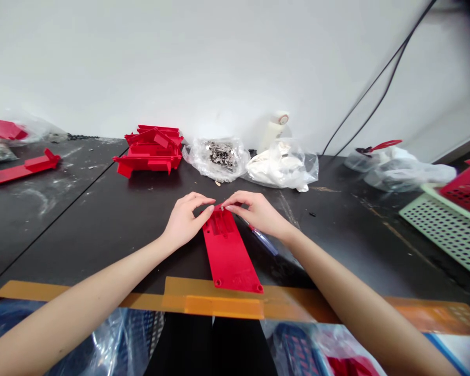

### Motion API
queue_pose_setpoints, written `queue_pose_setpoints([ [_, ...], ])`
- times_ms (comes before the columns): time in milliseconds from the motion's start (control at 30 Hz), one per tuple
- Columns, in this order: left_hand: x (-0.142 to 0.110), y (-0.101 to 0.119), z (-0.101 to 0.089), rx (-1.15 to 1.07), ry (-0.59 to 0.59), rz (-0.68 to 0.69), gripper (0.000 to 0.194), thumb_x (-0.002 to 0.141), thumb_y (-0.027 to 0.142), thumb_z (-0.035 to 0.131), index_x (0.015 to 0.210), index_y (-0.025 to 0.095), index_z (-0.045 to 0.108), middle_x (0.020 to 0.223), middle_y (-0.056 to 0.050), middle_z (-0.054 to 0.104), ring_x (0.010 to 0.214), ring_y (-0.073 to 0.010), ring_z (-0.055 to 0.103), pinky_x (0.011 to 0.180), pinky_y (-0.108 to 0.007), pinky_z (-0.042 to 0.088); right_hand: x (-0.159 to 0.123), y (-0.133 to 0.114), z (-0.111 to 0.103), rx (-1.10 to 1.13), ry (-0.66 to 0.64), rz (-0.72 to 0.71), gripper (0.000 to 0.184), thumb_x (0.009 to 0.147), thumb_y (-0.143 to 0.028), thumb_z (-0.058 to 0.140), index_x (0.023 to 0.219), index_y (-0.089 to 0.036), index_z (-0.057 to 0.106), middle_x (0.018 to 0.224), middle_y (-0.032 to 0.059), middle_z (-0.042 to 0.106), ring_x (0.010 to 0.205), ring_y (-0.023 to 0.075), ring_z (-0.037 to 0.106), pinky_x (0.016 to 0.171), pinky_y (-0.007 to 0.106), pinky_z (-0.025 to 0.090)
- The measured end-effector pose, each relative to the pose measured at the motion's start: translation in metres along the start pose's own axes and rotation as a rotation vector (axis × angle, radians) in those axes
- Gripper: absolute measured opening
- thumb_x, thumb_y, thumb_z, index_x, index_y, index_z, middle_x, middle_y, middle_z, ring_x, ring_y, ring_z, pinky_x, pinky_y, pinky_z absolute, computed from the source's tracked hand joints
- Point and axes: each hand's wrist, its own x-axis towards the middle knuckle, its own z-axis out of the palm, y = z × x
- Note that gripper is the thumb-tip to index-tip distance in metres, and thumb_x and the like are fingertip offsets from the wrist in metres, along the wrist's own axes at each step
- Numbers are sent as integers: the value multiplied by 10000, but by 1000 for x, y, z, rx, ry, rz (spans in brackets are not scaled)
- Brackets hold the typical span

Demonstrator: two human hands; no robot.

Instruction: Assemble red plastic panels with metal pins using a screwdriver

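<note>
Both hands meeting at a red panel's far end

The left hand [186, 218] is reaching to the far end of the long, flat red plastic panel [233, 256], its thumb and forefinger narrowing to a small gap; whether they are gripping anything, I cannot tell. The right hand [258, 211] is pinching a small silvery metal piece [221, 208] between thumb and fingertips, at that same far end. The panel is lying on the black tabletop [141, 209], its near end reaching over the amber tape [180, 292] along the edge. A slim tool with a translucent bluish handle [264, 242] is resting just right of the panel, partly beneath the right hand. Farther back, a stack of red plastic parts [151, 151] is sitting left of a clear bag of small metal pieces [221, 156].
</note>
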Motion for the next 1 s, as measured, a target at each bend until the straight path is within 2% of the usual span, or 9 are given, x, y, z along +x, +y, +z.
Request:
queue_pose_setpoints([
  [333,-2,-2,1,107,-111,-59,222,900,289,523,986,209,712,974,-38,707,905,-192,660,835,-312,492,1,4,8,-106,2,-74,163,893,-150,578,923,-215,724,916,36,712,893,177,633,835,325,482],
  [833,-1,-5,2,162,-118,8,226,920,273,511,1004,208,710,957,-35,706,893,-191,660,821,-316,485,0,6,12,-203,4,-149,136,910,-211,603,926,-198,737,907,51,687,884,169,628,817,315,498],
  [1000,-1,-5,1,184,-118,44,224,929,264,508,1008,201,707,955,-37,707,890,-190,660,824,-314,487,-1,0,11,-269,-1,-165,188,915,-167,565,936,-205,748,916,61,688,886,180,625,813,329,498],
])
